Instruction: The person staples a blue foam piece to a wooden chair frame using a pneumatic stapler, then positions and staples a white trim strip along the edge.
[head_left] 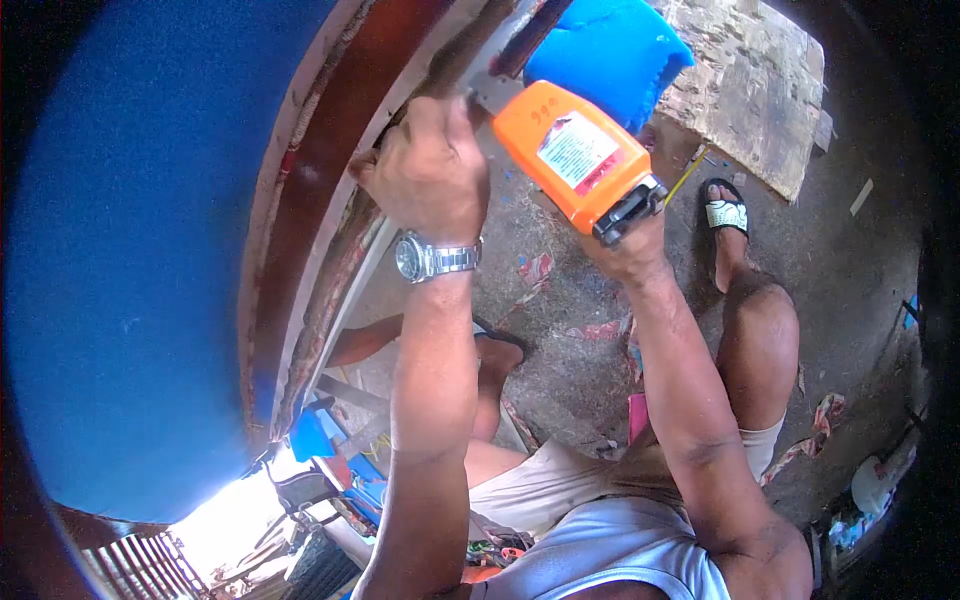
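The right hand (pixel 625 240) holds the orange power tool (pixel 575 155) with fingers closed under its body, nose against the red curved rim (pixel 330 190); the left hand (pixel 430 165) is clenched on that rim; the tool looks heavy, stiff, best gripped at the handle.

Unreadable label on orange tool (pixel 580 160)

Orange tool (pixel 575 155): smooth plastic, slight sheen, paper label
Wristwatch (pixel 432 257): polished metal band
Blue hull (pixel 130 250): matt painted surface
Rim strip (pixel 330 170): worn, reddish-brown wood
Board (pixel 755 80): rough, weathered wood
Floor (pixel 860 270): coarse grey concrete
Sandal (pixel 727 212): black rubber, patterned strap
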